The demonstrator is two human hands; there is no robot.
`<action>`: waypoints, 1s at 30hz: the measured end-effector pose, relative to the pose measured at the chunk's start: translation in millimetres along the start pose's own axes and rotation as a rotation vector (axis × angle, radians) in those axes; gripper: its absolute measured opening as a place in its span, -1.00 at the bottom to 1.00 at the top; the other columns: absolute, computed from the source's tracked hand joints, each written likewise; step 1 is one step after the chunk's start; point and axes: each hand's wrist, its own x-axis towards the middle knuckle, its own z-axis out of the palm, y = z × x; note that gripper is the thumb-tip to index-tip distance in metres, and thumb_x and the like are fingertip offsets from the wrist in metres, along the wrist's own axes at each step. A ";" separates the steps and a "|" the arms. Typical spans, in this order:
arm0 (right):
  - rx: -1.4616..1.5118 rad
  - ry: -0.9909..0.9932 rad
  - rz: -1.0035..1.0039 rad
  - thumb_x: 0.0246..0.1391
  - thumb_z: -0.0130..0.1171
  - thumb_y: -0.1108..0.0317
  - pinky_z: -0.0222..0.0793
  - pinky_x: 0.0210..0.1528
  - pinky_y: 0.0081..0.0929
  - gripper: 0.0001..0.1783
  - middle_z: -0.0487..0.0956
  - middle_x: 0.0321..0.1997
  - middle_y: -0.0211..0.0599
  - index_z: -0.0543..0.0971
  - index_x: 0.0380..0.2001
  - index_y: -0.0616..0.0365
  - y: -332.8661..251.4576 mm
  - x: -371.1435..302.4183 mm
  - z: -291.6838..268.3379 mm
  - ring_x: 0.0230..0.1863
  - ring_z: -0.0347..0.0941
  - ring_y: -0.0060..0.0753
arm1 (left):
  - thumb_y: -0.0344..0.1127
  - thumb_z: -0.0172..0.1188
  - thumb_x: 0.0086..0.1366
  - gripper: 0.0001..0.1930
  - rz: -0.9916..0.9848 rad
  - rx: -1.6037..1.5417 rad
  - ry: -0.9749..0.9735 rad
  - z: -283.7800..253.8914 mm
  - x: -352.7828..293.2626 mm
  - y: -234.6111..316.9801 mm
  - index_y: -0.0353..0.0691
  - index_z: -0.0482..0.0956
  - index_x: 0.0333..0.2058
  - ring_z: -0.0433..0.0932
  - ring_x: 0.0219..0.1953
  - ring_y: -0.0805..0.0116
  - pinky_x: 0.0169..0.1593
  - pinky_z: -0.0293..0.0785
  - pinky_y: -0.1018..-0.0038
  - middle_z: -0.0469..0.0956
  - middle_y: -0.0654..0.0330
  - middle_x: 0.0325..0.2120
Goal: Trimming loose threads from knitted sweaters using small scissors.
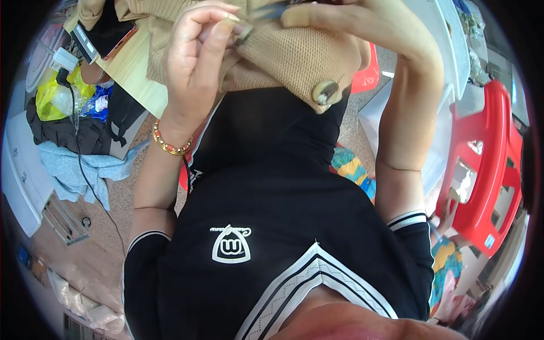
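Note:
A tan knit garment (294, 56) lies across my lap and the table edge, with a large brown-and-cream button (326, 92) at its lower corner. My left hand (198, 56) is closed, thumb and fingertips pinching the garment's edge beside a small greyish piece (243, 33), possibly another button seen edge-on. Over the fabric, my right hand (345, 20) grips dark thread snips (271, 11). Their blades are blurred and point toward the left fingertips. The top edge of the picture cuts off part of the right hand.
On the pale wooden table (133, 73) at left lies a dark phone (113, 31). A white plug adapter (64, 59) and black cable hang near a yellow plastic bag (54, 96). Light-blue cloth (85, 164) lies below. A red plastic stool (481, 170) stands at right, beside white bins (447, 51).

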 end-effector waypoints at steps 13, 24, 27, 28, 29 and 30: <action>0.916 0.774 -0.371 0.15 0.28 0.51 0.38 -0.19 -0.67 -0.67 0.59 -0.19 -0.40 0.61 0.00 0.31 73.8 -88.3 107.2 -0.23 0.48 -0.65 | -0.54 0.28 0.25 -0.75 0.496 0.640 -0.174 27.2 0.9 86.9 -0.42 0.55 -0.09 0.57 -0.13 0.29 -0.03 0.52 0.43 0.54 0.00 -0.09; 0.660 0.781 -0.171 0.07 0.32 0.47 0.42 -0.05 -0.52 -0.69 0.62 -0.21 -0.33 0.67 -0.07 0.21 53.2 -128.5 134.3 -0.16 0.52 -0.49 | -0.43 0.52 -0.03 -0.59 0.448 0.896 -0.358 67.9 3.9 96.4 -0.18 0.70 -0.13 0.48 -0.21 0.21 -0.17 0.46 0.40 0.48 0.13 -0.25; 0.518 0.816 -0.177 0.03 0.39 0.41 0.43 -0.18 -0.52 -0.67 0.60 -0.29 -0.36 0.69 -0.09 0.13 61.1 -113.6 144.5 -0.26 0.51 -0.51 | -0.44 0.47 0.05 -0.61 0.415 0.958 -0.350 60.1 -0.7 95.9 -0.18 0.68 -0.09 0.48 -0.18 0.19 -0.16 0.47 0.38 0.48 0.12 -0.20; 0.617 0.815 -0.218 0.04 0.38 0.40 0.41 -0.22 -0.52 -0.68 0.57 -0.30 -0.36 0.68 -0.08 0.11 62.4 -116.3 147.2 -0.28 0.50 -0.51 | -0.45 0.47 0.06 -0.62 0.423 0.949 -0.363 61.4 -1.4 90.2 -0.20 0.66 -0.10 0.49 -0.16 0.16 -0.13 0.49 0.35 0.47 0.10 -0.17; 0.656 0.801 -0.262 0.07 0.37 0.40 0.40 -0.24 -0.55 -0.69 0.54 -0.29 -0.35 0.68 -0.08 0.14 65.2 -114.7 152.6 -0.28 0.49 -0.52 | -0.45 0.46 0.08 -0.64 0.451 0.999 -0.380 56.9 -2.3 87.3 -0.22 0.64 -0.11 0.50 -0.14 0.14 -0.12 0.50 0.34 0.47 0.08 -0.15; 0.750 0.758 -0.249 0.08 0.36 0.40 0.39 -0.22 -0.55 -0.69 0.53 -0.29 -0.34 0.67 -0.07 0.17 58.2 -120.2 149.1 -0.26 0.48 -0.53 | -0.46 0.44 0.09 -0.65 0.460 0.959 -0.363 57.7 -2.8 85.4 -0.26 0.62 -0.12 0.50 -0.15 0.14 -0.12 0.51 0.35 0.46 0.07 -0.15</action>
